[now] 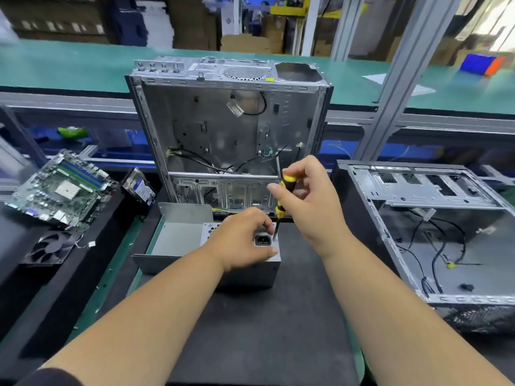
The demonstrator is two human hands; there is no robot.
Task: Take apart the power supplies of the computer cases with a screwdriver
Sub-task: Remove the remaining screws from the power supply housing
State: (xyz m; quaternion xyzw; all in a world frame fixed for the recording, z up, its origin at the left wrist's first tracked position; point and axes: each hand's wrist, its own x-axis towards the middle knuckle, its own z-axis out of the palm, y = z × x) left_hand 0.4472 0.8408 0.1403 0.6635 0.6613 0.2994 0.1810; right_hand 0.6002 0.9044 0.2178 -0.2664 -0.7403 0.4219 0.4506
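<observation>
Sitting on the dark mat of the worktop [250, 330], just in front of the upright, emptied silver computer case [228, 121], the small grey sheet-metal power supply box [250, 270] faces up with its black mains socket [262, 240]. The left hand [242, 240] curls over the top of the box and clasps it, fingertips beside the socket. The right hand [306, 201] pinches the yellow-and-black screwdriver [281, 201] near the top of its handle, shaft almost upright, tip at the box's upper face just right of the socket.

The box looks stiff and dense for its size, likely heavy enough to stay put, yet smooth steel may slide on the mat under turning force, so a firm grip across its top and sides seems wise. Its folded edges may be sharp. A bent grey metal cover [178, 238] lies touching its left side. A second open case [434, 232] lies to the right.
</observation>
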